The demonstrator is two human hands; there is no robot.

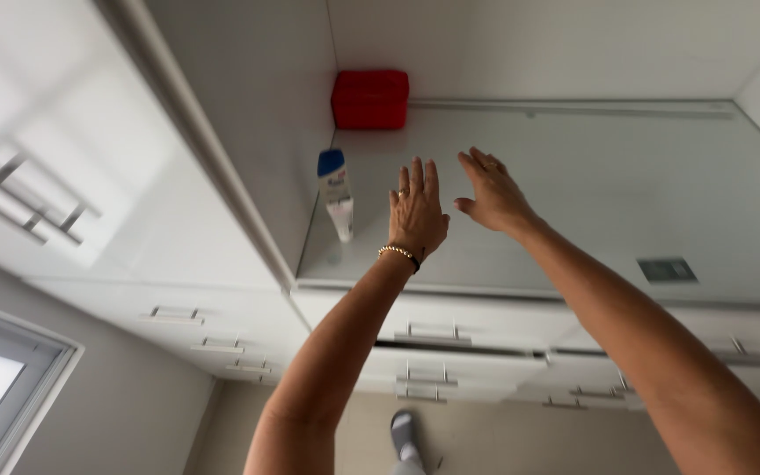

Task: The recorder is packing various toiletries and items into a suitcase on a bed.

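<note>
Both my arms reach out over a glossy white dresser top [591,176]. My left hand [417,211] has its fingers spread and holds nothing; a gold bracelet sits on its wrist. My right hand [493,193] hovers just to its right, fingers loosely curved, also empty. A white bottle with a blue cap [336,192] stands near the left edge of the top, a little left of my left hand. In the back left corner against the wall sits a red box [370,99].
A tall white cabinet [90,176] with metal handles rises on the left. Drawers [433,339] with metal handles run below the top. A small grey label [667,270] lies on the top's right side. My foot [404,435] shows on the floor.
</note>
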